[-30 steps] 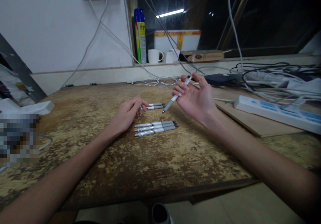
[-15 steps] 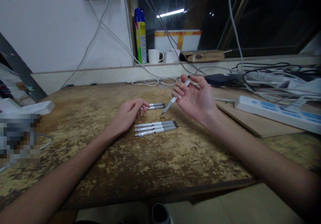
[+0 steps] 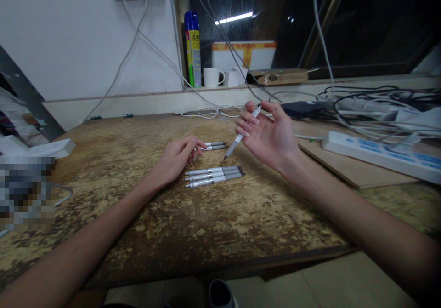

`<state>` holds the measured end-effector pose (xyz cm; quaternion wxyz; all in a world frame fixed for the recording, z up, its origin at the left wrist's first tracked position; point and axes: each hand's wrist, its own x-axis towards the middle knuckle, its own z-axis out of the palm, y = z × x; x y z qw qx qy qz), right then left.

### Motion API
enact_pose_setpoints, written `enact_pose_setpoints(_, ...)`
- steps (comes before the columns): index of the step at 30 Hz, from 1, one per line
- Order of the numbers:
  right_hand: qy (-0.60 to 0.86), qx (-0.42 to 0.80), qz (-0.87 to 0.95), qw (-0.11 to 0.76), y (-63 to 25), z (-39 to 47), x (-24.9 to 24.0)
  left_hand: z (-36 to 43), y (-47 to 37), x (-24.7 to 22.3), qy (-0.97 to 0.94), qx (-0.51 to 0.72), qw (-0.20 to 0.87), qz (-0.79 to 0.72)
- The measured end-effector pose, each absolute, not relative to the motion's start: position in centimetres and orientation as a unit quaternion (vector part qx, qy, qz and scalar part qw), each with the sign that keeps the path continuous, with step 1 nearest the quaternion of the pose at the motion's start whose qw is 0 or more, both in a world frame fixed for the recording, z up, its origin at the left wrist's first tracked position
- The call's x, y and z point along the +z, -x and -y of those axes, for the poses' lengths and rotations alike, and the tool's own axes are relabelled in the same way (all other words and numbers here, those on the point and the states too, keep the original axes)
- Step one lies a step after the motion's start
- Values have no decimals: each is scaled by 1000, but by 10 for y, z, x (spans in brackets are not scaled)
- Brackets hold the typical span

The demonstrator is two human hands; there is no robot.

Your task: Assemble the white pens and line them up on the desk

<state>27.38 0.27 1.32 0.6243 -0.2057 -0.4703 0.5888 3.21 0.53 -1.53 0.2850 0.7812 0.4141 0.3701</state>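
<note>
My right hand (image 3: 268, 133) is raised above the table, palm turned up, with its fingers closed on a white and grey pen (image 3: 236, 143). The pen slants, its metal tip pointing down and left, and its upper end lies by the fingertips. My left hand (image 3: 179, 156) rests on the wood, fingers loosely bent and apart. Its fingertips are beside two similar pens (image 3: 217, 145), whose left ends they hide; whether they touch them I cannot tell. Closer to me, several matching pens (image 3: 210, 175) lie side by side, tips to the right.
The worn wooden table (image 3: 193, 234) holds a power strip (image 3: 379, 154) and a flat board (image 3: 344, 168) at right, beside tangled cables (image 3: 372, 99). A spray can (image 3: 193, 53), white mug (image 3: 211, 77) and cardboard box (image 3: 282, 77) stand on the sill.
The pen in my right hand has shifted slightly, its tip a little lower and to the right. The fingers at its upper end moved a little. My left hand has barely moved.
</note>
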Motion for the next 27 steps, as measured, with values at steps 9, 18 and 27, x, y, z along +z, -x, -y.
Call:
enact_pose_setpoints(9,263,519,516,629,-274,-4,13,-6,-32,-17,-781,372,289,-410)
enact_pose_setpoints(18,221,550,507,626,-273,-2,14,-6,-31,-16,-787,367,282,-409)
enact_pose_setpoints(27,224,555,501,626,-270,2,18,-5,-32,-17,-784,371,292,-403)
